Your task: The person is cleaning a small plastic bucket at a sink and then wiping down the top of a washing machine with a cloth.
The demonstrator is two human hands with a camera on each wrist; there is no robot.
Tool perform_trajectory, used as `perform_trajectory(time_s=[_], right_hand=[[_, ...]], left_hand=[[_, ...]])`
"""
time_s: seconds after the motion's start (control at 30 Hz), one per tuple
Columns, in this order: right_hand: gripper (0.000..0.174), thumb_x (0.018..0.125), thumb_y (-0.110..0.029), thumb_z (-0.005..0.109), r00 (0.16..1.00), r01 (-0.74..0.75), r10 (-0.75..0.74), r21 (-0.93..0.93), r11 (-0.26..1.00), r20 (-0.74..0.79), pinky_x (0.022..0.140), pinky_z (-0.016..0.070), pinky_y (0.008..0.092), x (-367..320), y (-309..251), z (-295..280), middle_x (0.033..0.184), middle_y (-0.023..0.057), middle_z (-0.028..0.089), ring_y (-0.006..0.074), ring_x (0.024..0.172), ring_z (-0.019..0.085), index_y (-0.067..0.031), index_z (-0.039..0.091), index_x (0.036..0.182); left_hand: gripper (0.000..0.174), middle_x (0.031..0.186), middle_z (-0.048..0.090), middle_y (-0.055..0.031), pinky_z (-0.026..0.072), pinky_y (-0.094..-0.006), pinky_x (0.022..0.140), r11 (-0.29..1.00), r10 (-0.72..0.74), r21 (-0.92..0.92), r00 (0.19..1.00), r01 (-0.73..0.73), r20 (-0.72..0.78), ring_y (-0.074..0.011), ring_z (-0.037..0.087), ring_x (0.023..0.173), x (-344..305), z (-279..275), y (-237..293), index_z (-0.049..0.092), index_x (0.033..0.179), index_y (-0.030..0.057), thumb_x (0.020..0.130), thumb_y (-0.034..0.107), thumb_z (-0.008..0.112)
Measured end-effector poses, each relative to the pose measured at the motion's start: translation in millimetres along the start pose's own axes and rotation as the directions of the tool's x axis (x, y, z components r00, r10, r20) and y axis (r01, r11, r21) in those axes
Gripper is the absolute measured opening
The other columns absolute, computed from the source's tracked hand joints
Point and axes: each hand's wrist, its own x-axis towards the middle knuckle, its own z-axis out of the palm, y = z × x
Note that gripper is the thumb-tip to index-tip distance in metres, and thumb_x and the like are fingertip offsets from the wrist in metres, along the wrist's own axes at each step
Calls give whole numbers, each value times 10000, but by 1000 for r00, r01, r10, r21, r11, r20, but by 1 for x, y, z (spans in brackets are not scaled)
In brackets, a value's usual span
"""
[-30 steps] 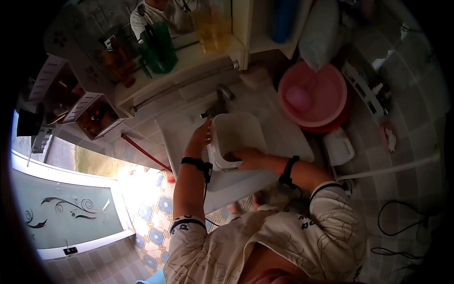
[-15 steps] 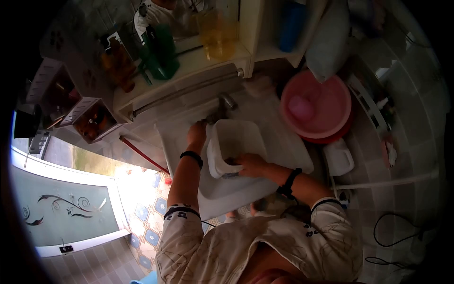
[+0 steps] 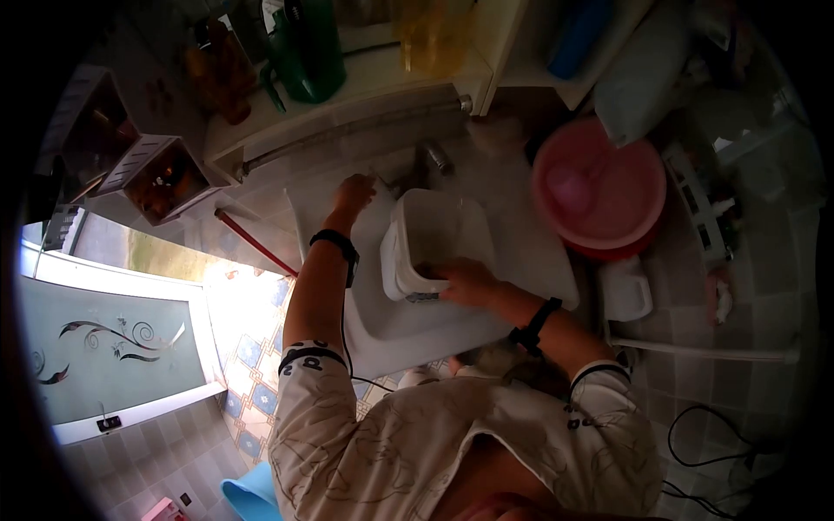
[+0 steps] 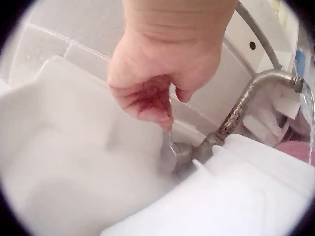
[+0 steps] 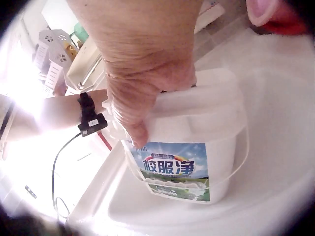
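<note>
The white bucket (image 5: pixel 189 147) is set in the sink (image 3: pixel 395 326), its rim (image 5: pixel 204 108) held by the right grip (image 3: pixel 469 282). The tap lever (image 4: pixel 169 150) is pinched by the left grip (image 4: pixel 157 64). Stiff, slippery plastic is expected, heavy if filled; lifting by the bail (image 5: pixel 248 147) is advised.

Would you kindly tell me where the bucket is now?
In the head view, the bucket sits in the sink, left of the pink basin, with the right hand on its rim.

On the white bucket (image 5: pixel 222 164), the label (image 5: pixel 174 172) shows 3 large characters: 校服净; sleeve lettering (image 3: pixel 306 363) is unclear.
</note>
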Motion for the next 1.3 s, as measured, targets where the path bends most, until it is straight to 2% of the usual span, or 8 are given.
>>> perform_trajectory(time_s=[0.23,0.3,0.4,0.53,0.6,0.83,1.1,1.3], right_hand=[[383,688,-262,647,999,47,-47,-37,998,19,798,443,420,7,-3,1,986,114,602,322,939,559,-114,592,1038],[384,684,-264,647,996,-46,49,-43,998,70,781,452,419,8,-9,-1,963,114,607,318,910,571,-110,597,1032],[399,667,-268,657,999,-27,28,-19,999,29,767,461,413,10,-9,-1,948,113,611,314,898,579,-109,601,1028],[412,643,-275,674,996,-87,83,86,993,40,767,464,401,11,-6,0,956,119,612,313,905,579,-102,612,1012],[421,619,-239,728,995,-89,87,57,994,42,762,459,386,11,-11,-5,947,130,616,310,907,580,-86,617,995],[420,613,-251,738,986,-159,153,86,984,68,756,462,379,8,-4,-6,884,133,628,306,885,592,-81,623,980],[429,642,-350,737,981,-66,116,294,953,-153,739,455,360,-1,30,-21,858,133,631,280,839,605,-72,637,953],[430,700,-445,688,973,-198,220,247,949,-65,680,457,346,4,15,-43,801,110,627,266,748,605,-55,644,875]], left_hand=[[322,1003,577,-39,468,-310,755,873,165,-454,983,-181,-75,-161,548,879,44,27,-21,538,1109,57,892,293,508],[316,993,585,-58,469,-309,758,743,646,-285,761,-606,64,-170,558,849,59,27,-37,542,1109,41,892,267,503],[267,914,587,-81,476,-305,733,730,683,-213,704,-649,196,-172,567,797,39,57,-2,534,1046,-1,895,215,492],[214,861,583,-107,477,-308,686,722,433,-665,875,-194,215,-183,565,731,-7,91,35,541,942,-19,893,179,475],[176,870,580,-105,476,-326,619,519,843,-627,468,-581,265,-201,570,732,50,121,8,539,897,-13,882,148,471],[181,782,604,-153,490,-391,625,494,772,567,633,-659,64,-290,600,727,-68,119,81,557,969,36,802,100,529],[190,770,627,-110,479,-407,743,52,586,634,537,-772,606,-301,600,818,-120,98,38,658,856,86,808,190,505],[220,701,590,-84,406,-397,874,-2,742,740,495,-672,452,-265,536,846,-136,82,25,649,800,120,802,298,520]])
